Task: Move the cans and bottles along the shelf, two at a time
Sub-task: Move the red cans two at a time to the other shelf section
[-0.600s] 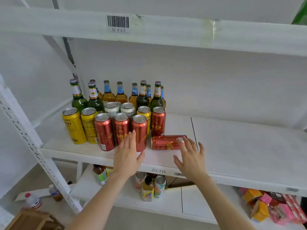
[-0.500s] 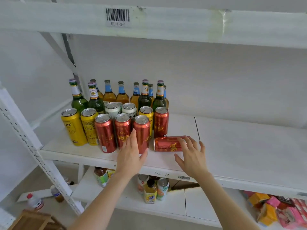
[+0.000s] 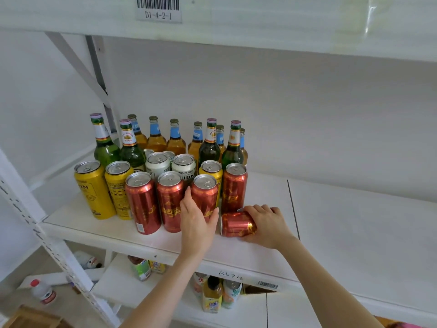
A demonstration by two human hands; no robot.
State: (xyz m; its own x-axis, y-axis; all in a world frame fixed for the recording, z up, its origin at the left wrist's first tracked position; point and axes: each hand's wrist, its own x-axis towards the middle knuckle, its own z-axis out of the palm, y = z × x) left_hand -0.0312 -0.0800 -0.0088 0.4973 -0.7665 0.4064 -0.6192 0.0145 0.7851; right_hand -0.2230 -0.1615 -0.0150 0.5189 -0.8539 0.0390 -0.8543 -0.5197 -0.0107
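Note:
On the left half of the white shelf [image 3: 343, 233] stand several cans and bottles. Red cans line the front, yellow cans [image 3: 93, 190] stand to their left, white cans [image 3: 183, 165] behind, and green and amber bottles [image 3: 209, 145] at the back. My left hand [image 3: 197, 221] wraps around the rightmost front red can [image 3: 205, 192], thumb on its right side. A fallen red can [image 3: 236, 224] lies on its side just right of it. My right hand [image 3: 266, 224] grips this lying can from the right, fingers curled over its top.
The right half of the shelf past a seam [image 3: 293, 209] is bare. An upper shelf board [image 3: 283, 22] hangs overhead. A perforated upright [image 3: 47, 245] stands at the left. The lower shelf holds small bottles [image 3: 212, 295], and colourful packs lie at far lower right.
Both hands moved forward from hovering open. The left hand closed around the upright red can and the right hand curled onto the lying red can. The camera came closer.

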